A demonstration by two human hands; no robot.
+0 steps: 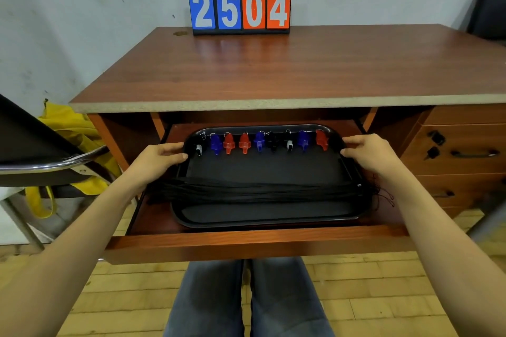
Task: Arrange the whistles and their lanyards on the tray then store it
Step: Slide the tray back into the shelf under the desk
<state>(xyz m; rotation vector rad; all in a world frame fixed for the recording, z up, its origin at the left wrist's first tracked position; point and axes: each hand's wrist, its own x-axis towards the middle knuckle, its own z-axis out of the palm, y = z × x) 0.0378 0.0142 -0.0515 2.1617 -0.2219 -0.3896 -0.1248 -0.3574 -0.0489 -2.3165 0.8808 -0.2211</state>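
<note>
A black tray (262, 220) lies on the pull-out shelf (246, 243) under the desk. Along its far edge stands a row of several whistles (260, 142) in black, blue and red. A bundle of black lanyards (260, 190) lies across the tray's middle, its ends hanging over both sides. My left hand (157, 157) holds the tray's left rim near the far corner, fingers curled onto the edge. My right hand (369, 152) grips the right rim near the far corner in the same way.
The wooden desk (273, 68) carries a flip scoreboard (239, 7) reading 2504 at the back. Drawers with keys (462, 156) sit to the right. A chair (41, 156) with a yellow bag (74, 128) stands at the left. My legs are below the shelf.
</note>
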